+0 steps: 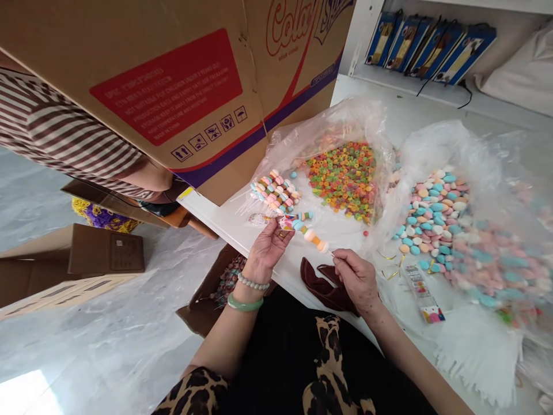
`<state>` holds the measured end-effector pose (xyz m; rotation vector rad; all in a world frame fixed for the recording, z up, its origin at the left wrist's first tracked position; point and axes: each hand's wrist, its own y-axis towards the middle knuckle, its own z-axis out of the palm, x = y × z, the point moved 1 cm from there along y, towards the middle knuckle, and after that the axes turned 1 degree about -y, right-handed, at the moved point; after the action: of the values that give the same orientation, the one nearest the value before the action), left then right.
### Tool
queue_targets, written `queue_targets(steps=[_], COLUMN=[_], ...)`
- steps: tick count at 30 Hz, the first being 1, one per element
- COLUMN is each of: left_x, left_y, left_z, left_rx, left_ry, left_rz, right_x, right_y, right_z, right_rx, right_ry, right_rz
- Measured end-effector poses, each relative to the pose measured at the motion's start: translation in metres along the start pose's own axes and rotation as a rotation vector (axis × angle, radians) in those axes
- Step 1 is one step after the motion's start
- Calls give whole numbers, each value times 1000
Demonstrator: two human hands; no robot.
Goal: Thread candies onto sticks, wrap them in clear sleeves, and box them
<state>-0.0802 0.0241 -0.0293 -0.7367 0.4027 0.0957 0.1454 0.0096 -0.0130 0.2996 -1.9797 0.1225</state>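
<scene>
My left hand [270, 248] is closed on a small printed packet [263, 219] above the table's front edge. A candy skewer [310, 235] with blue, orange and white pieces stretches from beside that packet toward my right hand [356, 276], whose fingers pinch the skewer's thin end. Just beyond my left hand lies a pile of finished-looking candy skewers [276, 190]. An open plastic bag of small ring candies [345, 176] is behind the held skewer. To the right, another bag holds pastel candies [438, 210]. Brown cloth [317, 282] lies beneath my right hand.
A large cardboard box [207, 75] stands at the left of the white table [224, 222]. Behind it is a person's striped sleeve [73, 127]. A printed packet [423, 291], gold ties and white sticks [479, 357] lie right. An open box [194, 311] sits below the edge.
</scene>
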Motion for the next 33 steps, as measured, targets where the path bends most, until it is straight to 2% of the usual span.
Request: queue_targets(steps=[3,6,13,17,24,27,31,33], left_x=[1,-1,-2,1,9,19,30,33], left_y=[0,0,4,5,4,7,12,12], left_z=[-3,-6,-9,-11,-14,-16,-20,-22], left_rx=[62,134,126,199,257,219,126,109], left_ry=[58,154,244,314,363,322,225,205], left_rz=[57,79,30,-11,80,112,121,115], right_x=[1,0,-16,-27,-33,-33,-35,-38], right_y=[1,2,-1,-3,-1,-2,-6,-8], right_z=[-1,-2,2,15,35,41,48,51], right_rx=[-15,-8,103,95,119,54,-70,-117], right_ry=[-135,-161,27,98,184,19,-410,-552], right_rz=[-165,-209,-29,86,256,162,-192,-315])
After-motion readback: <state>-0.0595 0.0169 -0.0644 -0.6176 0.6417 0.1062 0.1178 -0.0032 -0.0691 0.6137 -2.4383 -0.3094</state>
